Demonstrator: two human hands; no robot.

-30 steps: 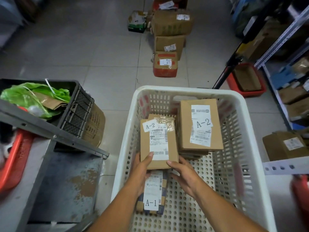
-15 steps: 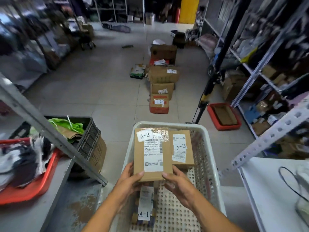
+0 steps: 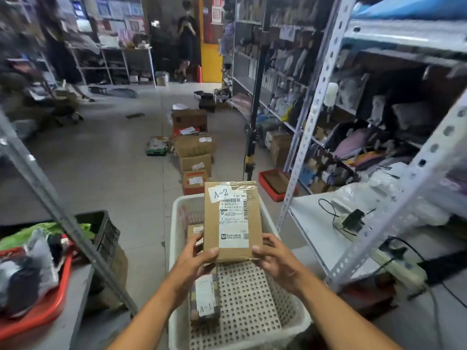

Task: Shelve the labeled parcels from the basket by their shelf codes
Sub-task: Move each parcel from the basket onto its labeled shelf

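A brown cardboard parcel (image 3: pixel 231 218) labelled A-2 is held up above the white perforated basket (image 3: pixel 290 322). My left hand (image 3: pixel 195 258) grips its lower left corner and my right hand (image 3: pixel 273 256) grips its lower right corner. In the basket lies a small parcel marked A-1 (image 3: pixel 205 299) near the front left. Another brown parcel (image 3: pixel 194 229) shows partly behind the lifted one, its label mostly hidden.
A grey metal shelf rack (image 3: pixel 316 104) with stored goods stands on the right, with a white shelf board (image 3: pixel 318 223) carrying cables. Several boxes (image 3: pixel 194 157) lie on the floor ahead. A black crate (image 3: pixel 106 236) and red tray (image 3: pixel 43 311) sit on the left. A person (image 3: pixel 187 41) stands far back.
Both hands have lifted the A-2 parcel out of the basket and higher. The view has tilted up from the basket to the aisle and shelves.
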